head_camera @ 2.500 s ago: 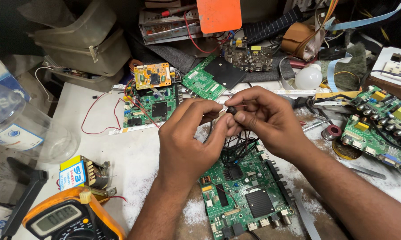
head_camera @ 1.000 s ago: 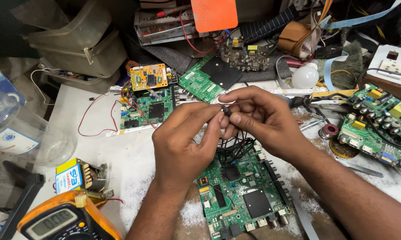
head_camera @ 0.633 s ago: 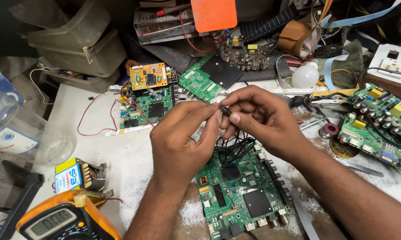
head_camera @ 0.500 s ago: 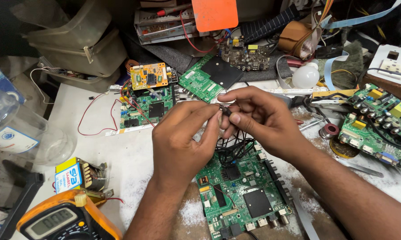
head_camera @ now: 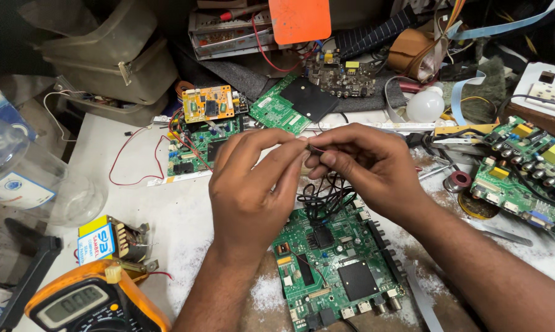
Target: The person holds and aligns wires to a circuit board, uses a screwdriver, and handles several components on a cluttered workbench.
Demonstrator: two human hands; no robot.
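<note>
Above the green rectangular circuit board (head_camera: 336, 264) at desk centre, both hands meet fingertip to fingertip. Left hand (head_camera: 253, 184): grip pinched closed on the thin red wire end (head_camera: 317, 149). Right hand (head_camera: 367, 166): grip likewise pinched on the same wire end, thumb and forefinger touching the left's. Thin black wires (head_camera: 327, 200) loop down from the hands to the board. Orange-cased digital multimeter (head_camera: 87, 304) sits at lower left on the white dusty desk (head_camera: 173, 215); white round bulb (head_camera: 425, 106) lies well apart, upper right.
</note>
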